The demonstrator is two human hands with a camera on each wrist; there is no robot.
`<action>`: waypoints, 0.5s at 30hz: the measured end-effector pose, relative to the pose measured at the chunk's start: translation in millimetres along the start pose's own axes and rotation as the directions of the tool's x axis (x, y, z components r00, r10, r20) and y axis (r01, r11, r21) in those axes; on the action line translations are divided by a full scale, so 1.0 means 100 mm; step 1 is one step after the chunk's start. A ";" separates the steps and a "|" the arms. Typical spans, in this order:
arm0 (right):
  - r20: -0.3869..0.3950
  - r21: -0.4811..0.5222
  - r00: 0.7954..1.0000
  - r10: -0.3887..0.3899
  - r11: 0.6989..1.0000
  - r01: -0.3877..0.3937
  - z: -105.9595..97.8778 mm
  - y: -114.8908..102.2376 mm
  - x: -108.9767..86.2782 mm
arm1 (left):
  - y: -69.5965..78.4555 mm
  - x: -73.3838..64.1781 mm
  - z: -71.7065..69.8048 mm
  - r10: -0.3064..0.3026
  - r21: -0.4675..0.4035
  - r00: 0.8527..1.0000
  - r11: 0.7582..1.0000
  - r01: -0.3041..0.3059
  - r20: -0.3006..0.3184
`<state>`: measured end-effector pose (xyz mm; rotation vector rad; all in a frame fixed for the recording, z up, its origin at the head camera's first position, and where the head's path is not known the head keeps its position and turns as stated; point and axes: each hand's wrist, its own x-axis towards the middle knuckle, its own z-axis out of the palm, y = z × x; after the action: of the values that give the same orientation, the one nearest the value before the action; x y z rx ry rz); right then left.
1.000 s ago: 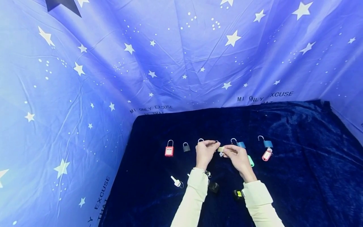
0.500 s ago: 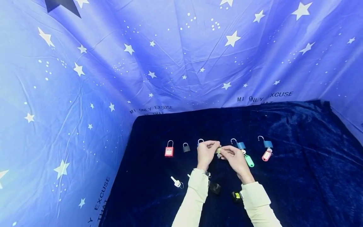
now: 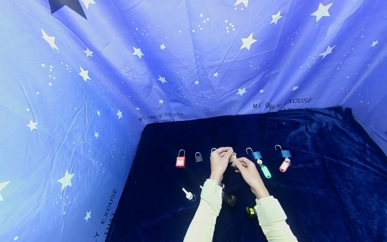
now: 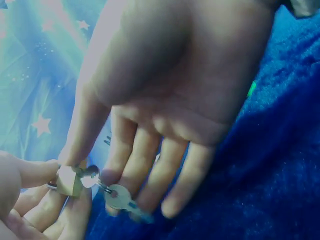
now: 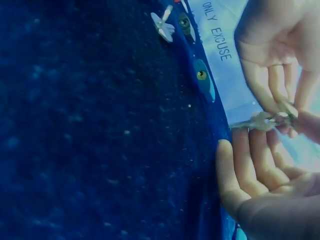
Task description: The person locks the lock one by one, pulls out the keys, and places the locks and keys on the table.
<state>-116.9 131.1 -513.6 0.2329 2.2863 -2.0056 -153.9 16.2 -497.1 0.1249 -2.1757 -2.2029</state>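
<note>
In the head view a small brass padlock (image 3: 232, 158) is held up between both hands, above the dark cloth. My left hand (image 3: 219, 162) pinches it from the left, and fingers partly cover its shackle. The left wrist view shows its brass body (image 4: 69, 181) beside a key head, with a second key (image 4: 120, 197) hanging from the ring. From the other side my right hand (image 3: 248, 169) holds the key head at the padlock; its other fingers (image 5: 260, 160) spread behind the hanging key. The exact pinch is partly hidden. A blue padlock (image 5: 201, 75) lies behind my left hand.
A red padlock (image 3: 180, 161) and a dark grey padlock (image 3: 198, 157) lie left. Two unlatched blue padlocks, with a green tag (image 3: 266, 171) and a red tag (image 3: 284, 165), lie right. Nearer are loose keys (image 3: 188, 194). A star-printed curtain (image 3: 196, 67) hangs behind.
My right hand has shifted a little left and down, from the padlock's side toward the keys. The padlock has turned slightly and moved left. My left hand stays nearly in place.
</note>
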 end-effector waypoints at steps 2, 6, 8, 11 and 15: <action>0.014 -0.004 1.000 -0.006 1.000 0.006 0.02 -0.01 -0.01 | 0.01 0.01 0.00 0.001 -0.007 1.000 1.000 -0.001 -0.005; 0.013 0.019 1.000 -0.024 1.000 0.023 0.04 0.01 -0.02 | 0.01 0.02 0.00 0.009 0.006 1.000 1.000 -0.009 0.004; 0.003 0.026 1.000 -0.028 0.999 0.028 0.05 0.02 -0.02 | 0.01 0.03 -0.01 0.016 0.015 1.000 1.000 -0.016 0.023; -0.007 0.021 1.000 -0.029 0.999 0.030 0.06 0.04 -0.03 | 0.01 0.05 -0.04 0.033 0.032 0.998 0.999 -0.035 0.062; -0.019 0.010 0.999 -0.038 0.999 0.038 0.07 0.05 -0.03 | 0.02 0.08 -0.08 0.054 0.048 0.993 0.997 -0.060 0.104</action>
<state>-113.0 124.4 -519.3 0.2121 2.3096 -2.0422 -161.6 7.9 -495.4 -0.0497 -2.2581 -2.1707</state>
